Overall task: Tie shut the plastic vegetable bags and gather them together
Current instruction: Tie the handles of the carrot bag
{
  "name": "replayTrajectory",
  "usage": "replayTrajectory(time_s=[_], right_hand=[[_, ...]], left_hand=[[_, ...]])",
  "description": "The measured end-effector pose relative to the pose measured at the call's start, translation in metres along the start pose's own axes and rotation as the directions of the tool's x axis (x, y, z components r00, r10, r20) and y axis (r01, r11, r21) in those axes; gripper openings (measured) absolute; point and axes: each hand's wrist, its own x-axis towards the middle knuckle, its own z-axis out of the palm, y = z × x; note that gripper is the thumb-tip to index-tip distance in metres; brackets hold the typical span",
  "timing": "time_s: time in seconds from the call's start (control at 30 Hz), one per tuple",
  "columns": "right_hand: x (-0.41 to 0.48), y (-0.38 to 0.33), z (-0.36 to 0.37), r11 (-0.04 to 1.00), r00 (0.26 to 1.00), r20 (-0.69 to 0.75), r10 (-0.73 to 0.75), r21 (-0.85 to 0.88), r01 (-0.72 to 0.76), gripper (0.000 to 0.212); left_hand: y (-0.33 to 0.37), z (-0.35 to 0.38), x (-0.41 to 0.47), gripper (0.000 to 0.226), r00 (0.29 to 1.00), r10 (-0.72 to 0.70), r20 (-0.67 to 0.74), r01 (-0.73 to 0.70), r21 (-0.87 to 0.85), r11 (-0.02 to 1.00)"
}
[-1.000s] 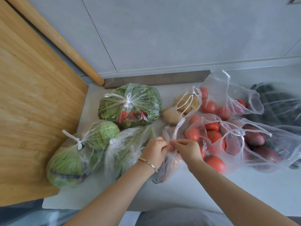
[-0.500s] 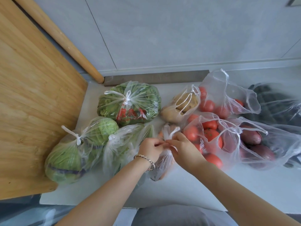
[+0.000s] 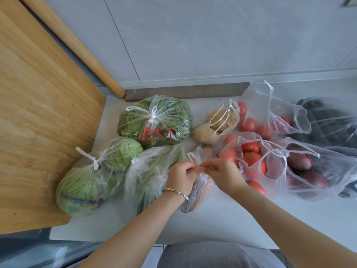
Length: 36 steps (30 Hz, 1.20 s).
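Head view: a small clear plastic bag of orange vegetables (image 3: pixel 201 187) lies near centre, contents blurred, partly hidden by the left hand (image 3: pixel 181 174) and right hand (image 3: pixel 224 173), both pinching its handles. Three knotted green-filled bags (image 3: pixel 156 122) lie left, red print (image 3: pixel 156 133) on the far one unreadable; four open bags (image 3: pixel 249 153) lie right; a dark bag (image 3: pixel 328 120) is cut off.

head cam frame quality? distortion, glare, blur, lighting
Head view: wide-angle bows the wall seam; light is soft and even, shadows faint; white sheen on the middle green bag veils its contents; the dark bag at the right edge looks smeared; left hand and right hand, pinching the small bag, are slightly soft.
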Motion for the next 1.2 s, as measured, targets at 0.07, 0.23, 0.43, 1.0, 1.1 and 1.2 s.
replayTrajectory(time_s=[0.07,0.23,0.43,1.0,1.1,1.2], right_hand=[[0.002,-0.001,-0.007,0.993,0.994,0.094,0.062,0.092,-0.071,0.014],[0.007,0.007,-0.022,0.924,0.93,0.338,0.141,0.293,-0.246,0.016],[-0.006,0.021,-0.006,0.972,0.983,0.181,-0.032,0.235,-0.012,0.041],[-0.005,0.023,-0.004,0.463,0.788,0.177,-0.59,-0.725,0.51,0.024],[-0.009,0.024,0.001,0.532,0.805,0.137,-0.577,-0.685,0.497,0.016],[-0.015,0.031,0.007,0.596,0.829,0.108,-0.548,-0.645,0.478,0.025]], left_hand=[[-0.001,0.001,-0.001,0.017,1.0,0.03,0.006,-0.03,-0.004,1.0],[-0.005,0.003,-0.003,0.016,0.997,0.072,0.036,-0.071,-0.027,0.997],[0.0,0.0,0.001,0.022,0.892,-0.315,0.324,0.38,-0.163,0.91],[0.008,-0.003,0.011,0.034,0.911,-0.276,0.307,0.281,0.027,0.959],[0.006,-0.005,0.014,0.021,0.958,-0.185,0.217,0.155,0.152,0.976],[-0.004,-0.011,0.017,0.025,0.975,-0.157,0.158,0.117,0.24,0.964]])
